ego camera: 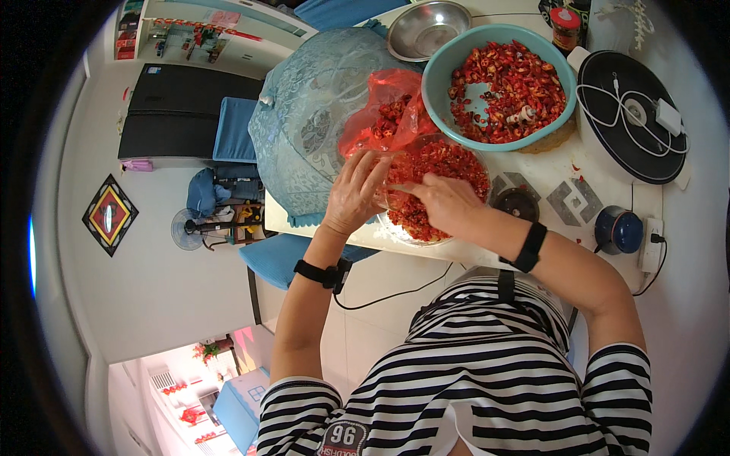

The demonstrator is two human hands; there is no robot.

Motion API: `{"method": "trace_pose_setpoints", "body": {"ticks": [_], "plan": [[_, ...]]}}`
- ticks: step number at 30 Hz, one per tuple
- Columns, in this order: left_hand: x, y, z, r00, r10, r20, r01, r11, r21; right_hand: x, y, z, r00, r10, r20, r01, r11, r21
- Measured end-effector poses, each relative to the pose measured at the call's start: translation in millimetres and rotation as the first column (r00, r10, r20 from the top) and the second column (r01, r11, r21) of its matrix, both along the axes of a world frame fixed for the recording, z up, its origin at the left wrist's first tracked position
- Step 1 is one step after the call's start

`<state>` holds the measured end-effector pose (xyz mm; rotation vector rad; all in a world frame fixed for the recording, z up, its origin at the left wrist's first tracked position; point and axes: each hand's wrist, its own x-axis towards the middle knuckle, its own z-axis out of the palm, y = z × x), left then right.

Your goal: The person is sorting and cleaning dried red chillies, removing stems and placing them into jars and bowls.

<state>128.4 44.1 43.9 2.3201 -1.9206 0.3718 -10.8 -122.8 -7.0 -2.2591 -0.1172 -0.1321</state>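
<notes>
My left hand [360, 191] grips a clear cup-like container [396, 196] with red bits inside, tilted over a bowl of chopped red chili [456, 165]. My right hand [447, 205] is at the container's mouth, with a finger or a thin utensil reaching in; which one I cannot tell. Behind them lies a red plastic bag [393, 85] with chili pieces in it. A teal basin [430, 108] of cut red chilies stands at the back right, with a whitish object among the chilies.
A lace food cover [302, 114] stands left, a steel bowl [428, 31] at the back. To the right are a black-lidded appliance [621, 102] with a white cable, a red-lidded jar [564, 28], a dark round lid [516, 205], a blue pot [619, 229] and a power strip [651, 245].
</notes>
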Motion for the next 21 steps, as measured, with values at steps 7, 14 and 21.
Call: {"method": "trace_pose_setpoints", "body": {"ticks": [7, 14, 21], "plan": [[-1.4, 6.7, 3.8, 0.998, 0.068, -0.006, -0.068, 0.995, 0.075, -13.3, -18.1, 5.6, 0.998, -0.066, 0.025, 0.068, 0.992, -0.104], [-5.3, 6.9, 12.0, 0.993, 0.121, 0.001, -0.120, 0.990, 0.077, -9.5, -20.5, 7.9, 0.994, -0.067, -0.083, 0.051, 0.982, -0.181], [-9.5, 0.6, 13.0, 0.989, 0.139, -0.044, -0.136, 0.988, 0.071, 17.5, -7.9, 1.3, 0.978, -0.077, 0.195, 0.119, 0.970, -0.213]]}}
